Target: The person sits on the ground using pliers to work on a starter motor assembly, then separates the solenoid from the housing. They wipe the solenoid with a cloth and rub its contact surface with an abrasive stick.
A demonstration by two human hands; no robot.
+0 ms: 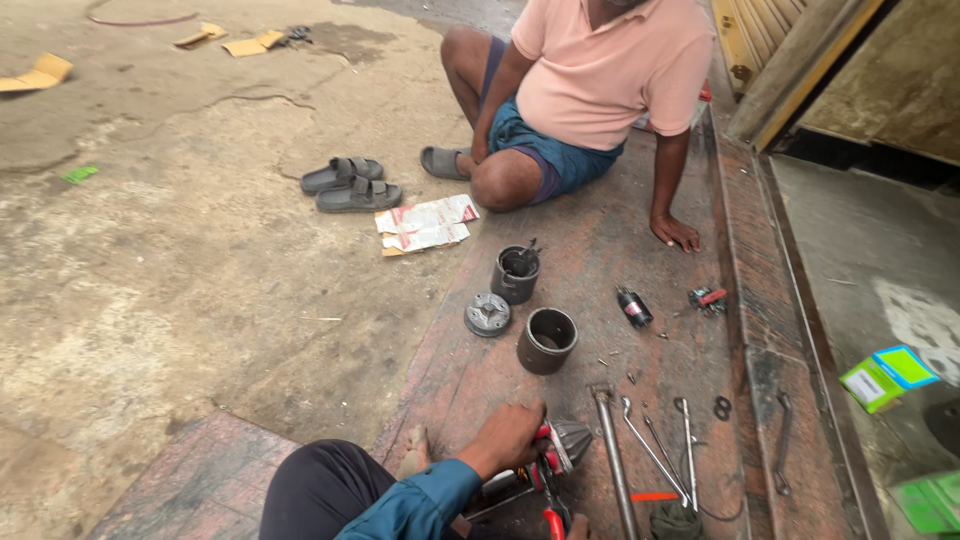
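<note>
Mid-disassembly, by the look: left hand (508, 436) wraps fingers over a grey ribbed metal motor part w/ red wiring (558, 448), pinning it to the reddish stone ledge (590, 250) near the person's knee. Right hand barely in frame, grip can't be told. Next move prob. needs a tool from the spanners right of it. Beyond the part, dark open metal cylinder (547, 341) looks empty; smaller grey cup (516, 274) holds bits.
</note>
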